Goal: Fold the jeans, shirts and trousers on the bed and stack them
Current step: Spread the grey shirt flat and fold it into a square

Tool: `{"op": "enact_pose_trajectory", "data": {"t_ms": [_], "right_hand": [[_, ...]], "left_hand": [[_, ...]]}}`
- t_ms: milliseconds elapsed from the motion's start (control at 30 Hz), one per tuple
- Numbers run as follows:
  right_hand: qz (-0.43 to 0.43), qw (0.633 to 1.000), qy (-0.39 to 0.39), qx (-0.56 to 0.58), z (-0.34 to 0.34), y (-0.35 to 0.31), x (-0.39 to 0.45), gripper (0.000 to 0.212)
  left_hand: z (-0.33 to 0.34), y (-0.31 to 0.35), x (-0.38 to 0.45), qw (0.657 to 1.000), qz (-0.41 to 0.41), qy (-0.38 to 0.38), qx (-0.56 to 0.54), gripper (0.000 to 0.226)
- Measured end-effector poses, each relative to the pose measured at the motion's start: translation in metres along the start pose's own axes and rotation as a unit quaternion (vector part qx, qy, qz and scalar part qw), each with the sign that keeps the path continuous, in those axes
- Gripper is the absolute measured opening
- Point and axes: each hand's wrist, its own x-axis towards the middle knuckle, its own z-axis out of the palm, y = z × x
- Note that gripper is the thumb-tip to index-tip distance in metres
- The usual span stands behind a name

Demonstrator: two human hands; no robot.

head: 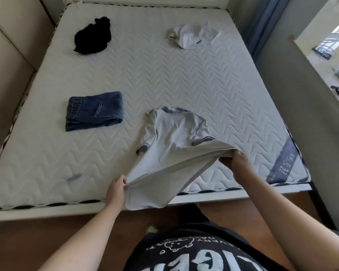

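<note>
Light grey short-sleeved T-shirt (pixel 170 145) with dark sleeve cuffs: long axis runs from the near bed edge up and away, tilted slightly left to right. Collar end points toward the far side of the bed and lies on the mattress; hem end points at me and is lifted off the surface.

From my feed, the left hand (pixel 115 189) pinches the hem's left corner, fingers curled tight round the cloth. The right hand (pixel 238 163) grips the hem's right corner, fingers curled under the fabric, held higher and farther in than the left. The hem stretches taut between the two, and a loose fold of shirt hangs past the near edge of the white quilted mattress (pixel 164 75), between the forearms.

Edges and room: the shirt sits near the front edge, right of centre. Bare quilting lies open beyond the collar and to the right as far as the blue label strip (pixel 282 159). Folded dark blue denim jeans (pixel 95 110) lie to the left of the shirt, well apart from it. A crumpled black garment (pixel 94 36) sits far left at the back; a crumpled white garment (pixel 194 35) far right at the back, both well clear. A padded beige wall panel (pixel 8 65) bounds the left side.
</note>
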Motion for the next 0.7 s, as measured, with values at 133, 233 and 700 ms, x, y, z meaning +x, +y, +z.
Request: {"op": "enact_pose_trajectory", "data": {"t_ms": [133, 233, 700], "right_hand": [[-0.023, 0.999, 0.035, 0.008, -0.005, -0.015, -0.003, 0.032], [-0.023, 0.998, 0.061, -0.01, -0.011, -0.011, 0.001, 0.033], [0.039, 0.99, 0.134, -0.004, -0.029, -0.002, 0.01, 0.03]], "left_hand": [[-0.004, -0.033, -0.004, 0.992, -0.1, 0.073, -0.019, 0.033], [-0.01, -0.05, -0.001, 0.963, -0.218, 0.113, -0.112, 0.031], [-0.016, -0.064, 0.013, 0.883, -0.279, 0.016, -0.378, 0.027]]}}
